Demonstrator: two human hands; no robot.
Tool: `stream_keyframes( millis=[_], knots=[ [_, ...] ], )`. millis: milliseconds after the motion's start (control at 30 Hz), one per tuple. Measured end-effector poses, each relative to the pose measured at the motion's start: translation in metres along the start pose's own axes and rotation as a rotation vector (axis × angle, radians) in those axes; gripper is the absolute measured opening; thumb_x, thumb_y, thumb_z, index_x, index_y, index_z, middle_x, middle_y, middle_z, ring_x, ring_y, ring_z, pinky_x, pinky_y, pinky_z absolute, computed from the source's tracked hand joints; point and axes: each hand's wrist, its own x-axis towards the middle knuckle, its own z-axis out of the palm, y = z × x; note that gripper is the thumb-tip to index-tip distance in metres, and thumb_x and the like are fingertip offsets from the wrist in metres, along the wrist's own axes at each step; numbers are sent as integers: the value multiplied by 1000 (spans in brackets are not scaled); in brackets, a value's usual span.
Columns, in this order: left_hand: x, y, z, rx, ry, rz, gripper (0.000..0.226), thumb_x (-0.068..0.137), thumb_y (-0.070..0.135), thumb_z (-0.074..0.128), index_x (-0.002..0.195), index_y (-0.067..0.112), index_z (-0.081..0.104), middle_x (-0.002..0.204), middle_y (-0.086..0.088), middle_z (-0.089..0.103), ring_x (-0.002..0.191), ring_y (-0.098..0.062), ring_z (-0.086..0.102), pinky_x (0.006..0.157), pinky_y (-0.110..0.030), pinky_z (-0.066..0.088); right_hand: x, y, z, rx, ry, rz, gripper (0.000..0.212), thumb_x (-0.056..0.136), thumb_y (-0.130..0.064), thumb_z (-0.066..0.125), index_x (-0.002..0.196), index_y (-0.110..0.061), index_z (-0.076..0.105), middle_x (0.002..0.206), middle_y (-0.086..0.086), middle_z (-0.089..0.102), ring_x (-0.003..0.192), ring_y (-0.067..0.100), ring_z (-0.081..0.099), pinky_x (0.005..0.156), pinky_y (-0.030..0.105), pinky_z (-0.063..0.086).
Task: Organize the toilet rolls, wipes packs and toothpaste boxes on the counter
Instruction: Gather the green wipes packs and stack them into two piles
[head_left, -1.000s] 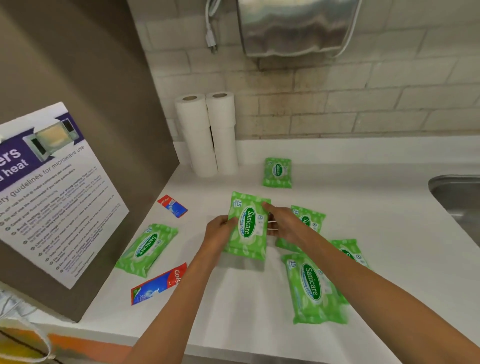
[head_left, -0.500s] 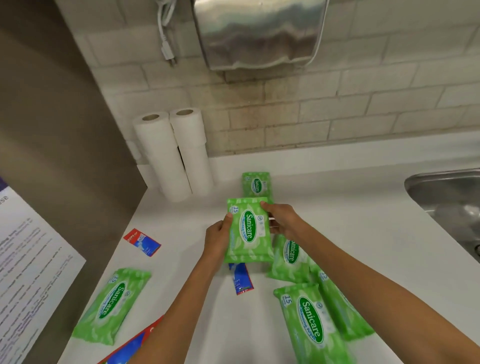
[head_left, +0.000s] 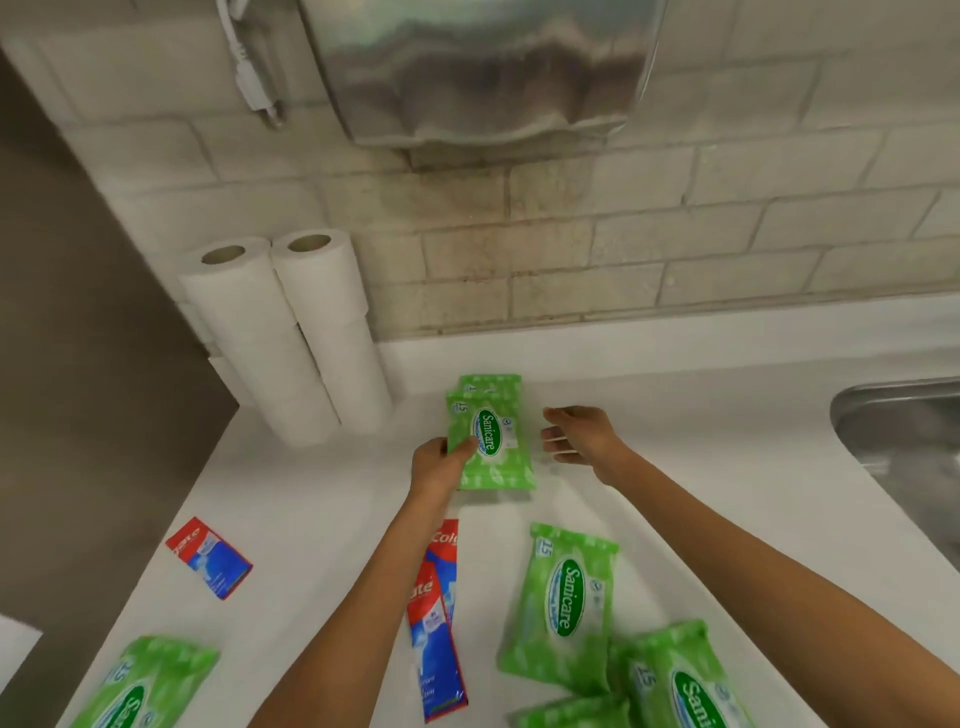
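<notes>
A green wipes pack (head_left: 492, 441) lies on top of another green pack (head_left: 491, 383) near the back of the white counter (head_left: 675, 467). My left hand (head_left: 440, 462) holds its left edge, thumb on the top face. To the pack's right my right hand (head_left: 579, 434) hovers with fingers spread, holding nothing. Two stacks of white toilet rolls (head_left: 291, 332) stand at the back left against the wall. More green wipes packs lie nearer: one in the middle (head_left: 563, 603), one at the right (head_left: 680, 680), one at the bottom left (head_left: 140, 686). Red and blue toothpaste boxes lie at the left (head_left: 210, 557) and under my left forearm (head_left: 435, 623).
A steel sink (head_left: 904, 441) is set into the counter at the right. A metal dispenser (head_left: 478, 67) hangs on the tiled wall above, with a cable plug (head_left: 254, 88) beside it. A brown panel (head_left: 78, 338) borders the counter on the left.
Both hands carried the wipes pack toward the back and set it on the pack lying there. My right hand has let go and drawn off to the right.
</notes>
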Motion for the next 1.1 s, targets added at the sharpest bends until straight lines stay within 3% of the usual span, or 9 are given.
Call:
stream_keyframes(
  millis=[133, 267, 433, 567, 633, 767, 867, 967, 1100],
  knots=[
    [34, 8, 13, 34, 26, 27, 21, 88, 22, 61, 94, 2, 64, 91, -12, 65, 75, -22, 59, 61, -27, 45, 27, 3, -11, -40, 7, -1, 13, 91, -20, 54, 98, -9, 58, 71, 2, 58, 59, 14, 53, 57, 23, 44],
    [59, 10, 23, 66, 50, 38, 16, 87, 20, 61, 86, 4, 64, 85, -11, 64, 76, -23, 57, 58, -27, 42, 50, 5, -14, -62, 13, 4, 13, 91, -17, 53, 97, -9, 60, 71, 2, 59, 58, 14, 53, 56, 22, 43],
    [77, 6, 28, 139, 78, 47, 26, 87, 19, 61, 62, 16, 54, 64, 0, 56, 60, -15, 51, 53, -26, 39, 71, 14, -6, -86, 24, -19, 17, 90, -15, 53, 101, -5, 63, 74, 2, 59, 62, 15, 54, 61, 23, 45],
    [83, 0, 31, 214, 147, 49, 21, 87, 24, 61, 73, 9, 57, 62, 3, 53, 65, -19, 51, 48, -22, 32, 85, 22, 6, -152, 55, -36, 22, 86, -17, 55, 91, 2, 67, 79, 8, 59, 72, 20, 53, 69, 31, 44],
    [83, -1, 32, 248, 183, 67, 20, 86, 24, 62, 83, 5, 62, 67, -1, 56, 68, -19, 53, 47, -21, 32, 87, 24, 12, -178, 70, -48, 33, 84, -16, 56, 99, 13, 61, 77, 11, 54, 74, 20, 48, 70, 32, 40],
    [83, -1, 34, 268, 221, 63, 23, 85, 22, 63, 93, 0, 64, 83, -9, 61, 65, -16, 52, 46, -20, 32, 91, 29, 19, -190, 93, -51, 37, 81, -12, 56, 106, 15, 56, 81, 32, 54, 73, 18, 44, 69, 31, 37],
    [85, -5, 36, 295, 241, 56, 27, 85, 27, 63, 98, 4, 63, 100, -13, 64, 76, -22, 59, 53, -23, 38, 93, 30, 20, -193, 105, -54, 39, 80, -12, 56, 108, 16, 54, 95, 37, 58, 73, 18, 43, 71, 36, 44],
    [86, -5, 38, 319, 251, 52, 30, 85, 30, 63, 102, 5, 62, 106, -15, 63, 90, -27, 63, 63, -28, 41, 93, 31, 18, -206, 108, -61, 38, 80, -11, 55, 107, 16, 53, 109, 35, 58, 74, 18, 44, 70, 35, 42],
    [86, -3, 41, 360, 252, 50, 32, 86, 29, 62, 105, 3, 60, 113, -15, 58, 95, -29, 61, 67, -29, 42, 93, 30, 20, -202, 99, -48, 37, 81, -10, 55, 110, 13, 57, 104, 33, 62, 76, 20, 49, 80, 43, 50]
  ],
)
